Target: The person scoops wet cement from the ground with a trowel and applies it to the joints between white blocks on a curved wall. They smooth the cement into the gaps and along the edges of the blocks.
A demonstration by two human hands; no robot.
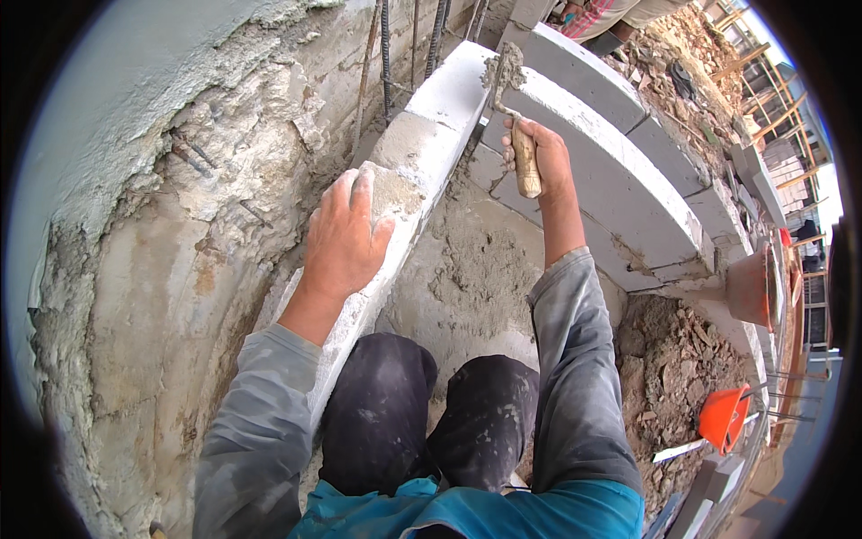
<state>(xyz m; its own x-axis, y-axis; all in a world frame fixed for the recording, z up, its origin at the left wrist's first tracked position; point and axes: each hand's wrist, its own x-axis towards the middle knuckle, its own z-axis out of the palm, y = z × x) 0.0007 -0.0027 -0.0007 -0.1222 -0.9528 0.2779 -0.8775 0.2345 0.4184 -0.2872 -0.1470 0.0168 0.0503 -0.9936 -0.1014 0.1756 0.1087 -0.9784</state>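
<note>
My right hand (543, 151) is wrapped round the wooden handle of a trowel (525, 166). The trowel's blade, coated in grey mortar (508, 65), is at the far end of a low wall of white blocks (453, 79), by the joint with the wall on the right. My left hand (346, 235) rests on top of that low wall, fingers and thumb apart, beside a rough, mortar-smeared patch (395, 191). Nothing is gripped in it. Both hands are dusty.
Rebar rods (386, 63) rise behind the wall. At left is a broken concrete wall (144, 305). Wet mortar (480, 269) lies on the floor between the walls. Rubble (673, 386) and orange buckets (724, 419) are at right. Another person's leg (597, 16) shows at the top.
</note>
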